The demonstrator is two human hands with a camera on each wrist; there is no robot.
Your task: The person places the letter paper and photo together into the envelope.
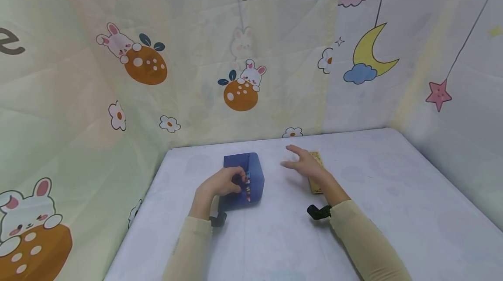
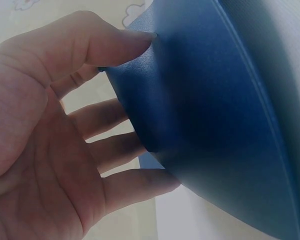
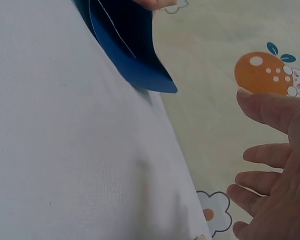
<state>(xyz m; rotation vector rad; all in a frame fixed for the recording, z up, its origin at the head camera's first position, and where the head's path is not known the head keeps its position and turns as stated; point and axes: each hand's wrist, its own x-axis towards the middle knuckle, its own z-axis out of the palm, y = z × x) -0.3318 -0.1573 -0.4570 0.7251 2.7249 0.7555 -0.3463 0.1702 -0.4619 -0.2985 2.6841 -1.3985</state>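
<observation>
My left hand (image 1: 222,183) pinches the edge of a blue folded cover (image 1: 257,180) that stands partly open on the table. In the left wrist view the thumb lies on the inner face of the blue cover (image 2: 205,90), while the fingertips meet its edge from behind. A narrow multicoloured strip (image 1: 248,189) shows inside the fold; its kind is unclear. To the right, my right hand (image 1: 306,165) is raised with fingers spread, holding nothing. Behind and below it lies a flat yellow patterned piece (image 1: 316,187), partly hidden by the hand and wrist.
The white-covered table (image 1: 275,246) carries both things. A printed cloth (image 1: 196,97) with rabbits, oranges and flowers hangs along its back and sides. Dark wrist-camera mounts (image 1: 319,212) stick out inward from the sleeves.
</observation>
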